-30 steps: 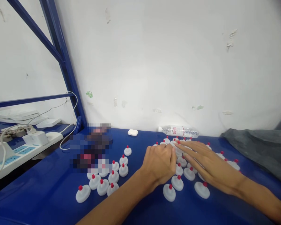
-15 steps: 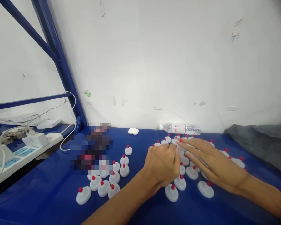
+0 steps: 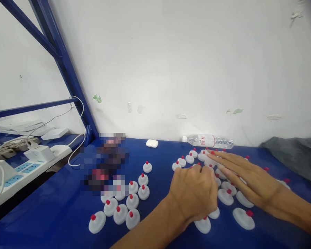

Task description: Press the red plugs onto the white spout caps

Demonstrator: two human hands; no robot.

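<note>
My left hand (image 3: 193, 192) is closed in a fist, knuckles up, over white round plastic caps with red tips. Whatever its curled fingers hold is hidden beneath it. One red tip shows just past its knuckles. My right hand (image 3: 246, 176) is stretched flat, palm down, above the right-hand cluster of caps, its fingers pointing left and away from me. Near its wrist lies a white cap (image 3: 243, 218); another cap (image 3: 225, 196) sits between both hands. On the left stands a second group of these caps (image 3: 120, 214), red tips upward.
A clear plastic bottle (image 3: 207, 141) lies along the wall, and a small white case (image 3: 152, 143) is left of it. Dark grey fabric (image 3: 295, 152) covers the far right. Power strips (image 3: 28, 169) and cables run beside a blue frame (image 3: 64, 58). One patch is pixelated.
The view has shifted, so the table things appear further right. My left fist has come slightly nearer, covering more of the near caps. My right hand stays flat over the cluster.
</note>
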